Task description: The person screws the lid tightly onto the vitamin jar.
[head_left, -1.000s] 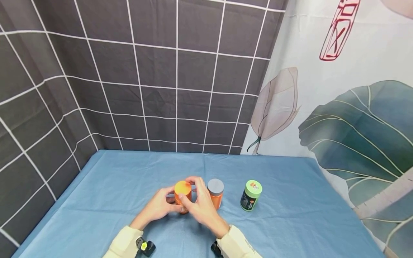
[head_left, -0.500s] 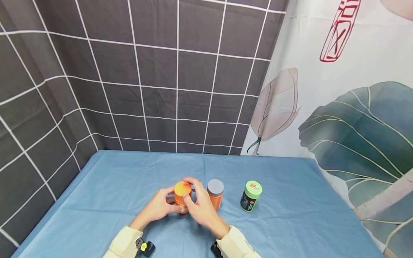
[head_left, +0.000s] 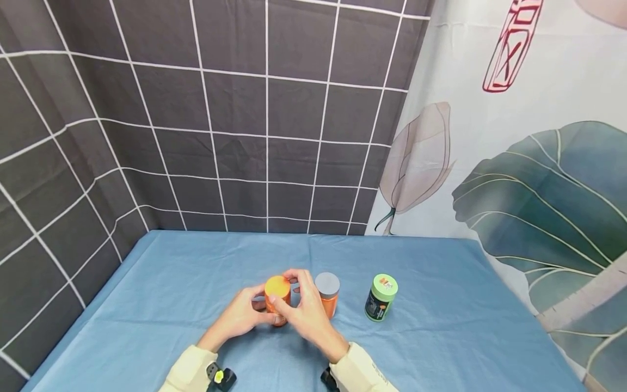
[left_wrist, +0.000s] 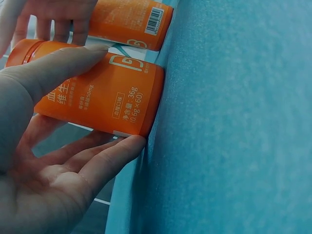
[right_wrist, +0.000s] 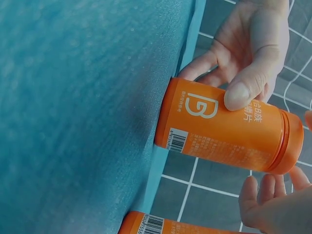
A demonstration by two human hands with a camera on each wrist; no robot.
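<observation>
An orange supplement bottle (right_wrist: 222, 124) stands upright on the blue cloth, its orange lid (head_left: 277, 287) facing up in the head view. My left hand (head_left: 240, 314) grips the bottle's body, thumb across the label and fingers around the far side in the left wrist view. At the top, my right hand (head_left: 308, 316) holds the lid between thumb and fingers; part of this grip is cut off in the right wrist view. Just right of the bottle is a second orange bottle (head_left: 327, 286) with a grey lid, partly hidden behind my right hand.
Farther right stands a dark jar (head_left: 377, 306) with a green lid. A blue cloth (head_left: 441, 326) covers the table. Behind it hang a dark grid-patterned curtain (head_left: 240, 158) and a white curtain with leaf prints (head_left: 441, 65).
The fingers of my right hand shift slightly around the lid, the thumb going right and then back left. My left hand and the bottles stay in place.
</observation>
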